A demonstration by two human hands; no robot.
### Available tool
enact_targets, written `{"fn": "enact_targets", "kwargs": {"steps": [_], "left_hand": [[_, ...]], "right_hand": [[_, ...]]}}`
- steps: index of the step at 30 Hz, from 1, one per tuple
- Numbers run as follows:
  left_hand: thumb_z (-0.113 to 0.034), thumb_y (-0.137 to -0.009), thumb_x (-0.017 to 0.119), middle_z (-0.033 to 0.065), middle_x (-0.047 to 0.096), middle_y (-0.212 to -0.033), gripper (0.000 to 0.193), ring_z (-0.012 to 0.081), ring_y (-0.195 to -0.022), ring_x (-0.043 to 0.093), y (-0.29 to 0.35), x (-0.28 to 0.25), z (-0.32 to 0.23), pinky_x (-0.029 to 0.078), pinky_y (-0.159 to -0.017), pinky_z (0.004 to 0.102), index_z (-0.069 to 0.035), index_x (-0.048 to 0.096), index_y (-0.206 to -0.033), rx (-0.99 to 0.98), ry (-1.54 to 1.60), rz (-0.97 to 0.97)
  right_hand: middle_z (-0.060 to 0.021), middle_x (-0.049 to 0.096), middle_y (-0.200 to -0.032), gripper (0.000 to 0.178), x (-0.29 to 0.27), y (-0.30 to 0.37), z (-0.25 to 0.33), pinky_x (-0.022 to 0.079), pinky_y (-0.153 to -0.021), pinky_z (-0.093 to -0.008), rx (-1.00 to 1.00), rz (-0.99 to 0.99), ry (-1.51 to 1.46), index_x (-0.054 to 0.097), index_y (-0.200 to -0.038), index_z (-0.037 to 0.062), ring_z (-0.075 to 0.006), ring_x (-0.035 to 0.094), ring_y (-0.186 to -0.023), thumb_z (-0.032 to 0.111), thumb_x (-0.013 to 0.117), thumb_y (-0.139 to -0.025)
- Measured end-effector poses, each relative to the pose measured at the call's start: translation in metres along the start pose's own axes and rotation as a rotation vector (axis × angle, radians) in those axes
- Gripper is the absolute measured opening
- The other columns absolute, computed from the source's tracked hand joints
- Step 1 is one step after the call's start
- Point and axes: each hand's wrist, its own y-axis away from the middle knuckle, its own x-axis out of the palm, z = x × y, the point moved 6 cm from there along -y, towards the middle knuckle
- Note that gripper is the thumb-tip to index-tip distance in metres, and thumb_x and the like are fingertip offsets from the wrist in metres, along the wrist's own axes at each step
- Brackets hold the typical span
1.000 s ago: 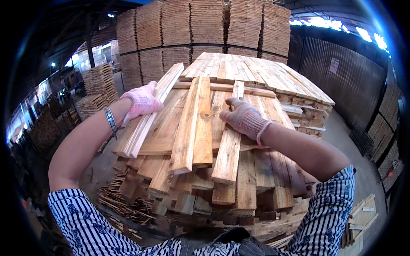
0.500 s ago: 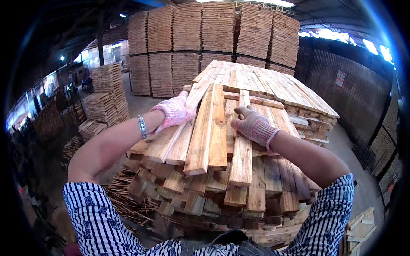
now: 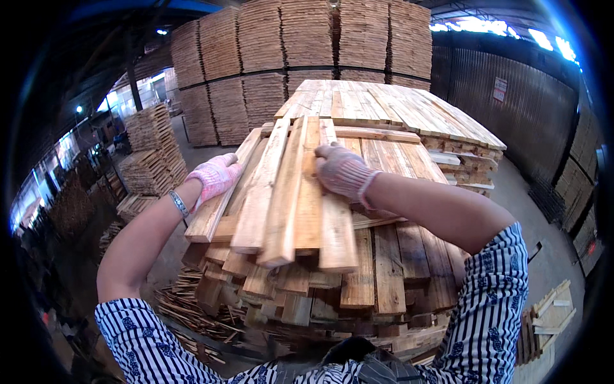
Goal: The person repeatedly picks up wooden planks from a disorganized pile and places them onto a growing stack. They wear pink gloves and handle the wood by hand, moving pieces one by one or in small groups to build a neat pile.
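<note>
On top of the tall stack of rough pale wooden slats (image 3: 384, 281), we are handling a loose bundle of long light-brown boards (image 3: 288, 192) lying lengthwise away from us. Our left hand (image 3: 216, 176), in a pink knitted glove, is curling around the outer edge of the leftmost board, fingers bent over it. Our right hand (image 3: 342, 171), gloved alike, is pressing flat on the bundle's right side, fingers together. To do this well, we judge that both hands should be squeezing inward evenly, keeping the near ends flush, since those ends are overhanging the stack and could be fanning apart. Behind, more banded slat stacks (image 3: 294, 51) are standing against the corrugated shed wall (image 3: 511, 115).
</note>
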Motion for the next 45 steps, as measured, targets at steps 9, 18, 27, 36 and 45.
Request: {"fn": "enact_targets", "kwargs": {"steps": [9,18,27,36,45], "left_hand": [[-0.024,-0.09,0.062,0.0225,0.061,-0.134,0.057,0.0291,-0.125,0.059,0.008,-0.024,0.011,0.044,-0.107,0.0328,0.005,0.053,-0.137,-0.04,0.136,-0.074],[-0.035,-0.093,0.051,0.0248,0.06,-0.133,0.055,0.0377,-0.125,0.058,0.004,-0.004,-0.015,0.044,-0.105,0.0393,-0.004,0.053,-0.138,0.055,-0.066,-0.065],[-0.04,-0.095,0.046,0.0253,0.058,-0.136,0.058,0.0387,-0.128,0.055,-0.004,0.003,-0.008,0.043,-0.107,0.0403,-0.005,0.05,-0.142,0.052,-0.066,-0.012],[-0.039,-0.091,0.057,0.0231,0.06,-0.134,0.065,0.0311,-0.124,0.059,-0.005,0.006,-0.001,0.044,-0.105,0.0354,0.0,0.05,-0.142,0.043,0.107,0.043],[-0.03,-0.096,0.056,0.0181,0.063,-0.128,0.051,0.0239,-0.117,0.06,-0.019,0.013,-0.014,0.047,-0.099,0.0344,0.0,0.052,-0.137,0.026,0.205,0.091]], "right_hand": [[-0.0276,0.05,-0.139,0.044,0.001,0.006,0.0,0.046,-0.105,-0.0463,0.106,-0.112,-0.325,0.054,-0.137,0.0076,-0.0388,0.056,-0.126,0.031,0.043,-0.102],[-0.0246,0.046,-0.147,0.053,-0.024,0.015,0.021,0.042,-0.111,-0.0444,0.077,0.025,-0.126,0.051,-0.143,0.0091,-0.0378,0.052,-0.132,0.04,0.041,-0.101],[-0.0227,0.055,-0.14,0.05,-0.032,-0.005,0.086,0.044,-0.106,-0.0508,-0.198,0.165,0.072,0.051,-0.138,0.0054,-0.0367,0.055,-0.128,0.038,0.033,-0.105],[-0.0196,0.047,-0.148,0.051,-0.039,0.003,0.077,0.042,-0.111,-0.0481,-0.207,0.314,0.158,0.049,-0.141,0.0049,-0.0338,0.05,-0.134,0.037,0.037,-0.104],[-0.0272,0.051,-0.141,0.052,-0.01,-0.027,0.067,0.042,-0.11,-0.0495,-0.29,0.237,0.145,0.056,-0.133,0.0043,-0.041,0.052,-0.131,0.041,0.033,-0.103]]}}
